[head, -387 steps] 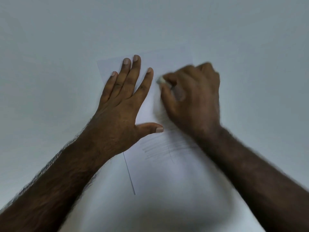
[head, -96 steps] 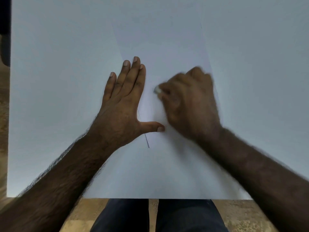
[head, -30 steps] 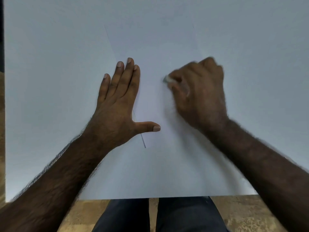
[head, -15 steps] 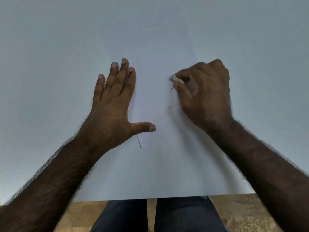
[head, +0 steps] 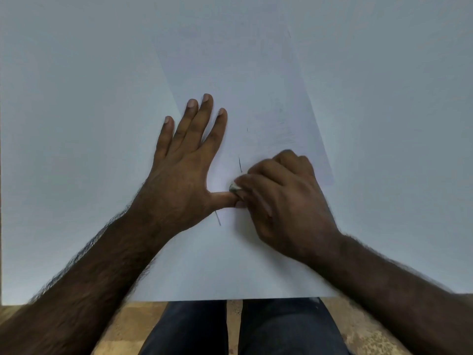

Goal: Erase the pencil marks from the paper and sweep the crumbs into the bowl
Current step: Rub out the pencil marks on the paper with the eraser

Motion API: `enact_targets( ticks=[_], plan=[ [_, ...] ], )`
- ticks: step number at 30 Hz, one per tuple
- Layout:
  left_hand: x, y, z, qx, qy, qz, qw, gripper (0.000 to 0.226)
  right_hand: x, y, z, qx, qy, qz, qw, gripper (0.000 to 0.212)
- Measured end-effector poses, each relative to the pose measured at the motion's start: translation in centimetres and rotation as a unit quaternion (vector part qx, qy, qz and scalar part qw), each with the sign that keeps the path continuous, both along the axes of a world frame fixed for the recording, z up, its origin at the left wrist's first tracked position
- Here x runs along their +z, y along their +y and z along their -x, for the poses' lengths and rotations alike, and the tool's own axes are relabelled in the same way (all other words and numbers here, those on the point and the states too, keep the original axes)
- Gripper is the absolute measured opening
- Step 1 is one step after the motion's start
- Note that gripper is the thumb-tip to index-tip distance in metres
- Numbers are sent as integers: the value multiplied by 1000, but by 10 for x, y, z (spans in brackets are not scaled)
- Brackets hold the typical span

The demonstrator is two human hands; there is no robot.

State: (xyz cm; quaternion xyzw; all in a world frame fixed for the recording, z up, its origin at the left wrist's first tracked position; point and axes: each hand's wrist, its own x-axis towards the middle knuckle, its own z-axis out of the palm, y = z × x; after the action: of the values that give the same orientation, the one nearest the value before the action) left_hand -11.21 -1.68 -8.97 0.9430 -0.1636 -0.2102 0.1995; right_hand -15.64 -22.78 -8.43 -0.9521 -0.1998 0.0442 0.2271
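Best done with short, light strokes along each line, paper pinned flat close beside the rubbing so no crease formed; crumbs better left gathered on the sheet than flicked off toward the table's edges, since no bowl showed anywhere in view.

Left hand (head: 184,172): lay spread and flat, palm down, fingers straight and a little fanned. Straddled the left edge of the paper (head: 256,85), little finger side on the bare table (head: 76,124), thumb stretched out sideways across the sheet. Held nothing; only pressed the sheet down.

Between the hands: a short dark pencil mark (head: 240,165) stood just above the eraser, and a thin slanted line (head: 218,218) ran out from under the left thumb toward the near edge. Both judged not yet rubbed out. Fainter smudges and specks showed farther up the sheet toward its right edge.

Eraser (head: 234,187): small, pale, only its tip visible, down on the paper and touching or nearly touching the left thumb's tip.

Right hand (head: 284,198): curled tight, fingers and thumb pinching the eraser, heel low over the sheet near its right edge. Somewhat blurred, so exact finger placement could not be told.

Paper itself sat angled on the table, its near end reaching the table's near edge.
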Motion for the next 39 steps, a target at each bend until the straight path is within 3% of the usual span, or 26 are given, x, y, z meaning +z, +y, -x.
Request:
enact_targets(
  ticks=[3,8,14,18,21,28,32,35,39],
  plan=[
    [-1,2,1,-3,4,-6,1000,132,-3,-12,-15,-9,-38,22,999,12],
    [1,1,0,-4,12,-10,1000,134,-7,-29,-60,-160,-79,56,982,11],
    [-1,2,1,1,1,-7,1000,133,-1,0,3,-9,-34,8,999,12],
    [-3,2,1,-5,4,-11,1000,133,-9,-17,-43,-85,-97,59,990,10],
    [-3,2,0,-5,9,-11,1000,134,-10,-25,-63,-152,-98,46,982,10],
    [-6,2,1,-4,-4,-9,1000,132,-7,1,4,-12,-45,3,999,13],
    [-5,3,1,-6,1,-4,1000,132,-11,-12,-48,-67,-106,56,991,12],
    [-4,2,0,-8,2,-7,1000,132,-10,-21,-80,-136,-103,47,984,10],
    [-4,2,0,-5,2,-6,1000,131,-7,-6,-49,-91,-68,46,992,15]
  ],
)
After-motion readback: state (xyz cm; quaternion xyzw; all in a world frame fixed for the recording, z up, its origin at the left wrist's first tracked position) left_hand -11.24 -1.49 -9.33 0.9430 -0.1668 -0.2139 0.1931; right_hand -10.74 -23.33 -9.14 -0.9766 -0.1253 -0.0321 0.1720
